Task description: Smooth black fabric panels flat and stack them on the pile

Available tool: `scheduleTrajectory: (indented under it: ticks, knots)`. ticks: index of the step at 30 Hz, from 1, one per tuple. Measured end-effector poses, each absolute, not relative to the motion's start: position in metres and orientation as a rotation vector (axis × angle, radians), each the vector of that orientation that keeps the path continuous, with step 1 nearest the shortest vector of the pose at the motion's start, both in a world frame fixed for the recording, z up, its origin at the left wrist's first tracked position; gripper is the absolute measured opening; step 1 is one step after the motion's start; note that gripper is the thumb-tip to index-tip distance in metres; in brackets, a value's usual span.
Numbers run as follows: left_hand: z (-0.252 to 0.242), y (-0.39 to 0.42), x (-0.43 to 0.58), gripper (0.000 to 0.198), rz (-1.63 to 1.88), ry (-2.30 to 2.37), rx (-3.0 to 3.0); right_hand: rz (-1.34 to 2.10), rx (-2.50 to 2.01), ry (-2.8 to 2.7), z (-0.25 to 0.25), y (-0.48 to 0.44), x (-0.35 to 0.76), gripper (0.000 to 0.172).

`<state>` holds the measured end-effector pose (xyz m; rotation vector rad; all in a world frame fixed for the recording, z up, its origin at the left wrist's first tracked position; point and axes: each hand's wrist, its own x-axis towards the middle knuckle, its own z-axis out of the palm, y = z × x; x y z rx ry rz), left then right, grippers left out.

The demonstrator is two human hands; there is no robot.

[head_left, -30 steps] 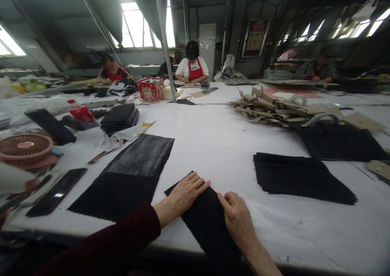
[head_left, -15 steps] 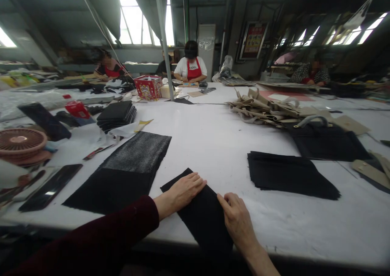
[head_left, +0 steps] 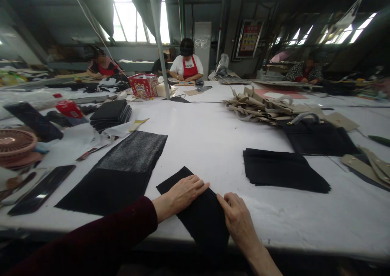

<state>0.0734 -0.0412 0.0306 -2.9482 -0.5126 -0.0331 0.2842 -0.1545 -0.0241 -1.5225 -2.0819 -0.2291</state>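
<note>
A folded black fabric piece [head_left: 202, 219] lies aslant at the table's front edge, its near end hanging over. My left hand [head_left: 186, 191] rests flat on its upper part, fingers stretched along the right-hand fold. Just to the right, my right hand [head_left: 237, 215] pinches that same edge between thumb and curled fingers. Left of my hands lies a stack of black fabric [head_left: 103, 188], its far part showing a speckled grey surface [head_left: 131, 152]. Another stack of black pieces [head_left: 283, 170] lies flat to the right.
A phone [head_left: 42, 190], a round pink fan [head_left: 16, 143] and folded black pieces [head_left: 111, 112] stand at the left. Beige straps and panels [head_left: 268, 107] heap beside a black bag [head_left: 318, 138] at the right. A pole [head_left: 159, 40] rises mid-table; co-workers sit beyond.
My left hand has slid slightly along the fold toward my right hand, which keeps its pinch. The camera has turned a little to the right.
</note>
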Motion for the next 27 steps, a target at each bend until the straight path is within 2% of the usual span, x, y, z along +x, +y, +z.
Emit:
scheduleTrajectory:
  ticks: [10,16,22,27]
  knots:
    - [0.031,-0.050,0.084,0.044,-0.060,-0.471,-2.990,-0.203,-1.531,-2.087,-0.020,-0.162,0.290,0.033]
    - [0.033,-0.059,0.093,0.055,0.015,-0.491,-2.937,-0.189,-1.534,-2.085,-0.020,-0.167,0.293,0.032]
    - [0.029,-0.063,0.100,0.044,-0.015,-0.417,-3.068,-0.175,-1.553,-2.099,-0.015,-0.174,0.298,0.032]
    - [0.023,-0.066,0.103,0.056,0.019,-0.456,-3.082,-0.165,-1.567,-2.096,-0.013,-0.178,0.299,0.033]
